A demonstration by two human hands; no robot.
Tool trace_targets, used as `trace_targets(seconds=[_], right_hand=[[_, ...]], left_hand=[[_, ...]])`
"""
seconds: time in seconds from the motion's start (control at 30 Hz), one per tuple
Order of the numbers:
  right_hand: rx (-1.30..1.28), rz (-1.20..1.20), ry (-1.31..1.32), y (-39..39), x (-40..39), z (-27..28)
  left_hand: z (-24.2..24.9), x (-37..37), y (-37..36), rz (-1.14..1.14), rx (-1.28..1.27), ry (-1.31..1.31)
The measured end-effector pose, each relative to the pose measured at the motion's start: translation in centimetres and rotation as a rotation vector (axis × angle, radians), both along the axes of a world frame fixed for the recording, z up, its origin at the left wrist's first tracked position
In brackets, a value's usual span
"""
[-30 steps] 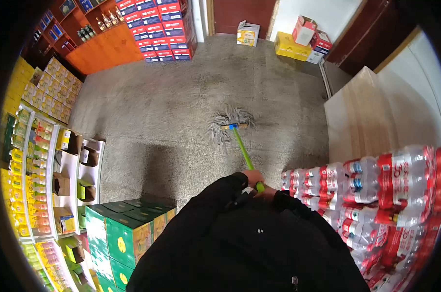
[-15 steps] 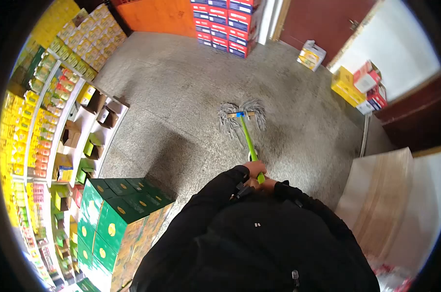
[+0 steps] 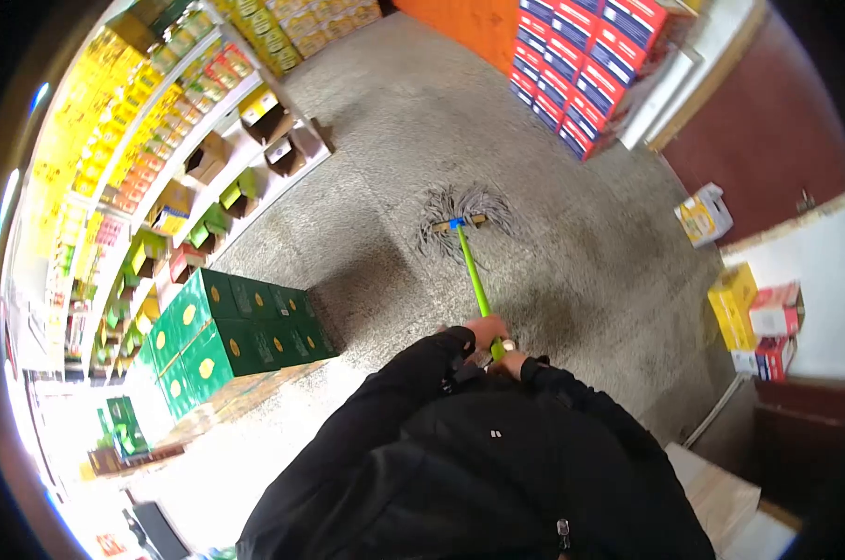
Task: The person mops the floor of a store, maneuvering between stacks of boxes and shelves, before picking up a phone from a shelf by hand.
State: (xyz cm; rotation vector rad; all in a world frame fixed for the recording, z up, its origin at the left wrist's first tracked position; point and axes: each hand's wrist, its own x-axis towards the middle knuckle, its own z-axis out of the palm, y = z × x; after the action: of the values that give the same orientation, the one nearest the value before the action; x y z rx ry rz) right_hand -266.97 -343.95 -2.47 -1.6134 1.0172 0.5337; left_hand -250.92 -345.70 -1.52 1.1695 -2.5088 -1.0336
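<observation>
A mop with a bright green handle (image 3: 472, 275) stands in front of me, its grey string head (image 3: 464, 213) spread on the speckled grey floor (image 3: 394, 140). My left hand (image 3: 486, 329) grips the handle near its top end. My right hand (image 3: 512, 362) holds the handle just below and behind the left, partly hidden by my black sleeve. Both arms are in a black jacket that fills the lower middle of the view.
Green cartons (image 3: 231, 331) are stacked on the floor at my left. White shelves (image 3: 208, 177) with yellow and orange boxes run along the left wall. Red-and-blue cases (image 3: 595, 65) are stacked at the far right. Yellow and red boxes (image 3: 749, 313) lie at the right.
My view has swung to the left: the bottled water packs and pale boards at the right have gone out of sight. The mop head stays on the floor ahead, both hands still on the handle.
</observation>
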Motion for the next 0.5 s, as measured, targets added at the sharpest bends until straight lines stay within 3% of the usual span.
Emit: trace_targets(seconds=[0.07,0.13,0.17,0.27,0.33,0.4,0.5], right_hand=[[-0.119,0.211,-0.058,-2.7,1.2,4.6],[-0.12,0.462,-0.263,-5.1,1.9,4.9],[-0.058,0.404,-0.171,-6.2,2.7,5.4],[-0.048,0.303,-0.111,-10.7,4.7,7.2],[-0.132,0.382,-0.084,-13.6,5.3,3.5],[-0.007,0.218,0.088,-18.1,5.7,0.5],[0.025,0.252,0.054,-23.9,6.8,-3.8]], left_hand=[[1.1,1.2,-1.7,0.027,-0.04,-0.084],[3.3,2.2,-3.9,-0.025,0.128,-0.222],[1.6,3.2,-4.7,-0.031,-0.035,-0.107],[-0.5,4.9,-9.0,-0.059,0.044,-0.065],[-1.2,6.2,-12.3,-0.032,0.045,-0.075],[-1.2,8.2,-16.5,-0.109,0.223,-0.089],[0.3,13.5,-21.8,-0.096,0.241,-0.094]])
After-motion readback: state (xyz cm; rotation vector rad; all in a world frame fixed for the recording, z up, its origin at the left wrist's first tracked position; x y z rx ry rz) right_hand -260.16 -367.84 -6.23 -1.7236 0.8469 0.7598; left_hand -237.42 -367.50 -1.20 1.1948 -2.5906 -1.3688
